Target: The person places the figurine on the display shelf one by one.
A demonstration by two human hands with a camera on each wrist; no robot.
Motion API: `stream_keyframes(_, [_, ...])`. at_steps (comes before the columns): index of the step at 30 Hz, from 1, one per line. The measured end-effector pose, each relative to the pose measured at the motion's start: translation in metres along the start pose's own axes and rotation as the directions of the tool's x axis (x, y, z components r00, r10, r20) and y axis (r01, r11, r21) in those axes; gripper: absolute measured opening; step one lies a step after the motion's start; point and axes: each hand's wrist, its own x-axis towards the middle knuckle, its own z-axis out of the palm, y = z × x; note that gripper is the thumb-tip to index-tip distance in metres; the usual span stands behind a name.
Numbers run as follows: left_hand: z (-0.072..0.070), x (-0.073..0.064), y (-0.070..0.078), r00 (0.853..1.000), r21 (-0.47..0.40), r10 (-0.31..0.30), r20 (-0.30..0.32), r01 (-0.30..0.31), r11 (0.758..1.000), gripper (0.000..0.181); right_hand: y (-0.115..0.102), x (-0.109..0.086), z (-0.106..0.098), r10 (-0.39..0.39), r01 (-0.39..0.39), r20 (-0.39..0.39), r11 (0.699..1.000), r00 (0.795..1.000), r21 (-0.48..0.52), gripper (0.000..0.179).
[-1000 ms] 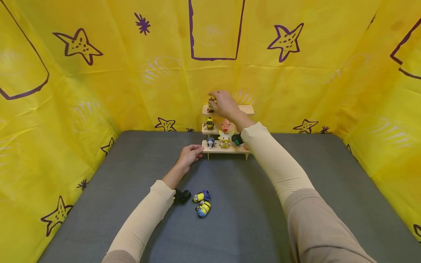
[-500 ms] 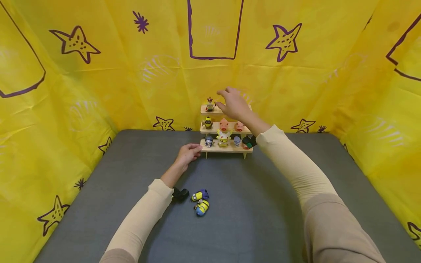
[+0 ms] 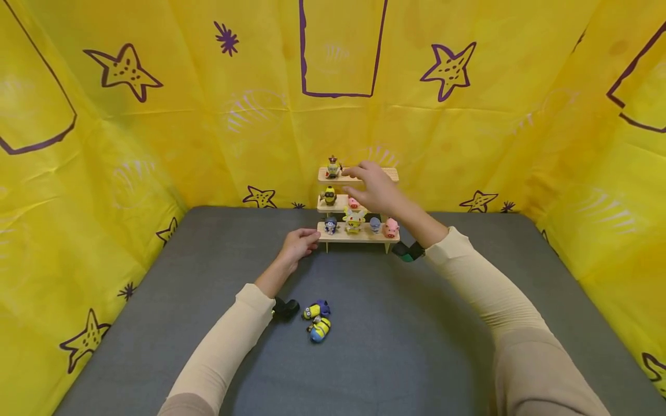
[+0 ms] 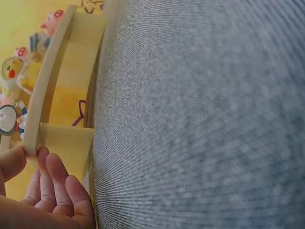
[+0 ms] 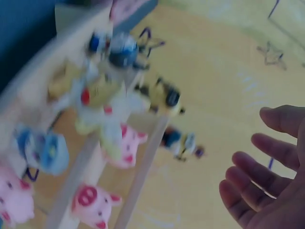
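Note:
A three-tier wooden display shelf [image 3: 339,237] stands at the back of the table with toy figures on it. My left hand [image 3: 299,245] pinches the left end of its lowest board between thumb and fingers, as the left wrist view shows. My right hand [image 3: 378,188] holds nothing, its fingers apart, in front of the upper boards. Left of it, a minion figure with a crown [image 3: 333,167] stands on the top board. On the middle board are another minion [image 3: 329,196] and pink pigs [image 5: 93,205], one hidden by my hand in the head view.
The bottom board carries a yellow-and-white figure [image 3: 354,221], a pink pig [image 3: 391,227] and small blue figures. Two minion figures [image 3: 319,329] lie on the grey table [image 3: 395,358] near my left forearm. A yellow printed cloth [image 3: 234,144] rises behind the shelf.
My right hand has let go of the crowned minion on the top board and drawn back right and down. My left hand keeps its grip on the shelf.

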Motion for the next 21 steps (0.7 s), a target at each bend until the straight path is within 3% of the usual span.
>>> stream_keyframes(9, [-0.001,0.002,-0.001,1.000,0.003,0.002,-0.007,-0.002,1.000,0.036,-0.022,-0.042,0.018,-0.134,0.123,0.093,0.986,0.987,0.113,0.026])
stream_keyframes(21, [-0.001,-0.001,-0.001,1.000,0.002,0.005,0.000,-0.005,1.000,0.037,-0.039,-0.070,0.058,-0.281,0.254,0.300,0.959,0.911,0.129,0.018])
